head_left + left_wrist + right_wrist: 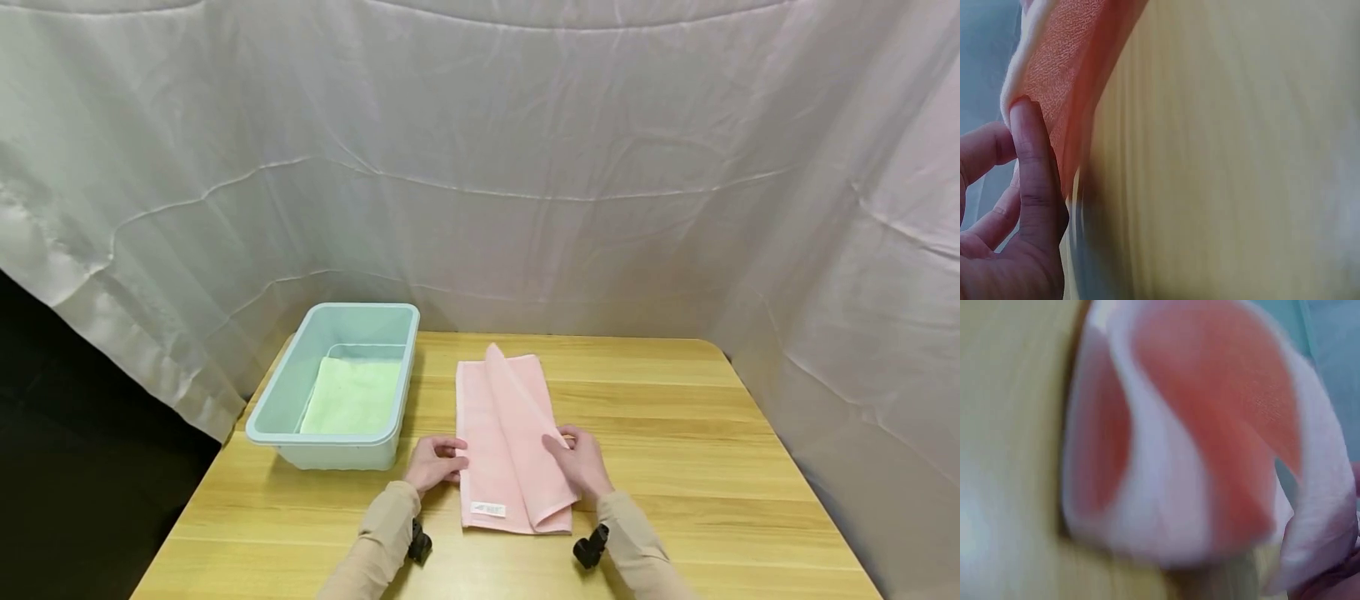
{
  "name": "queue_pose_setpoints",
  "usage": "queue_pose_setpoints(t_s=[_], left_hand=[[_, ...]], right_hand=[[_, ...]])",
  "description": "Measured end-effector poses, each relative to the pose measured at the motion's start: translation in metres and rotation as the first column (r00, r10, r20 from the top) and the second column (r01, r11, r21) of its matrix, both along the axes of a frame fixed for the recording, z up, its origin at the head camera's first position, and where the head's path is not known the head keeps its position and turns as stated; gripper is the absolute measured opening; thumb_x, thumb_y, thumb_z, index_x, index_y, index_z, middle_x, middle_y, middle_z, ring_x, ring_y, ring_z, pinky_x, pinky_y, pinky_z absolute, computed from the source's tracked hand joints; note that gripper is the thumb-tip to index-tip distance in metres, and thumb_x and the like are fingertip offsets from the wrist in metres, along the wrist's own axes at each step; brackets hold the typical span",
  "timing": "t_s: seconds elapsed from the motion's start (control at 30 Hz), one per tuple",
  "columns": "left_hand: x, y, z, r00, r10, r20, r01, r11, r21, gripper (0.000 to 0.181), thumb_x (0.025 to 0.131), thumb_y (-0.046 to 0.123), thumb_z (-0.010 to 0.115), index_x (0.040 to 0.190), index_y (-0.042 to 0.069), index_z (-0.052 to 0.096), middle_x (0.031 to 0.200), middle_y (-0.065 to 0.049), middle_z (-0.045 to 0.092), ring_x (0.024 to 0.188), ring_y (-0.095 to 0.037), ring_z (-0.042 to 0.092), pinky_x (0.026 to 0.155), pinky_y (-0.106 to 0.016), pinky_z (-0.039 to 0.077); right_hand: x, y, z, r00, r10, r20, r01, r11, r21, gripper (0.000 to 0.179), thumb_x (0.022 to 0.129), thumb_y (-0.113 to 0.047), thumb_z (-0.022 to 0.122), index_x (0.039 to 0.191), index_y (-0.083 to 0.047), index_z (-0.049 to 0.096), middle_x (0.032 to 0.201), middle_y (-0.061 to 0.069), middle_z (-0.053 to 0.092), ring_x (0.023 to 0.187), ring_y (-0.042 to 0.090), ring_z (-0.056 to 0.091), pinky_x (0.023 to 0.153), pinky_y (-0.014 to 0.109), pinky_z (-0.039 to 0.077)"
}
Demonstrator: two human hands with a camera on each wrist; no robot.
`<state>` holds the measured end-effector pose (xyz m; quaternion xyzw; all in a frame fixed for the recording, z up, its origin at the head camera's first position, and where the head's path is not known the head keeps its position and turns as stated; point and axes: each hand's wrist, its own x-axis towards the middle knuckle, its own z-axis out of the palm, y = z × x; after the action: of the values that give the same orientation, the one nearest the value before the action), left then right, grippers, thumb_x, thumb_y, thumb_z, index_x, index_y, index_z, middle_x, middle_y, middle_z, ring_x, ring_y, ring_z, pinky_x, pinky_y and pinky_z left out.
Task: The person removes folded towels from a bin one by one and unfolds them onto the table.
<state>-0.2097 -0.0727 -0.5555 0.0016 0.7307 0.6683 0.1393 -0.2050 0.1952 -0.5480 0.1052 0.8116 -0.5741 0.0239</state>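
Pink cloth (480, 475), its folding seemingly partway

Between the 2 hands, the cloth lies on the wooden table (690, 450). The left hand (435, 462) pinches its left edge; the right hand (583, 467) grips a raised layer at its right. That layer stands askew, so flattening appears left to do. Left of and beyond the left hand, 1 pale blue-green bin (322, 438) contains 1 light green cloth (352, 400), laid flat.

Our left hand (435, 463) and right hand (583, 467) both pinch.
Our sleeved forearms (381, 529) reach forward, angling inward toward each other.
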Motion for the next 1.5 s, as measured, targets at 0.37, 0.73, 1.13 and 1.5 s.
queue_pose_setpoints(t_s=[0.37,0.73,1.13,1.5], left_hand=[[-0.002,-0.007,0.0,0.999,0.037,-0.026,-0.039,0.997,-0.066,0.03,0.081,-0.008,0.07,0.11,-0.015,0.067,0.084,-0.004,0.054,0.056,-0.009,0.058,0.054,-0.022,0.058],[-0.003,-0.008,-0.002,0.997,0.07,-0.042,-0.074,0.991,-0.109,0.031,0.079,-0.009,0.069,0.109,-0.015,0.067,0.082,-0.009,0.061,0.052,-0.009,0.056,0.053,-0.024,0.058],[-0.001,-0.009,0.0,0.998,0.062,-0.019,-0.064,0.994,-0.094,0.032,0.079,-0.008,0.07,0.11,-0.013,0.068,0.088,-0.009,0.056,0.055,-0.01,0.059,0.055,-0.025,0.06],[-0.001,-0.011,0.0,0.997,0.054,-0.057,-0.063,0.983,-0.171,0.029,0.077,-0.01,0.068,0.106,-0.012,0.069,0.083,-0.009,0.058,0.056,-0.009,0.058,0.053,-0.025,0.059]], right_hand=[[0.004,0.059,-0.004,0.998,-0.058,0.006,0.058,0.998,0.029,0.038,0.095,-0.017,0.068,0.122,0.009,0.061,0.081,0.01,0.073,0.06,0.012,0.063,0.054,0.028,0.055],[0.016,0.108,-0.01,0.994,-0.111,0.024,0.107,0.988,0.112,0.045,0.097,-0.022,0.066,0.126,0.011,0.056,0.085,0.016,0.073,0.059,0.01,0.063,0.054,0.028,0.055],[0.039,0.151,-0.012,0.986,-0.142,0.083,0.114,0.955,0.273,0.047,0.098,-0.026,0.061,0.127,0.01,0.053,0.112,0.035,0.065,0.07,0.011,0.062,0.061,0.027,0.052],[0.035,0.151,-0.012,0.977,-0.066,0.205,0.082,0.994,-0.07,0.061,0.099,-0.028,0.063,0.137,0.015,0.042,0.083,0.002,0.069,0.069,0.012,0.067,0.062,0.03,0.059]])
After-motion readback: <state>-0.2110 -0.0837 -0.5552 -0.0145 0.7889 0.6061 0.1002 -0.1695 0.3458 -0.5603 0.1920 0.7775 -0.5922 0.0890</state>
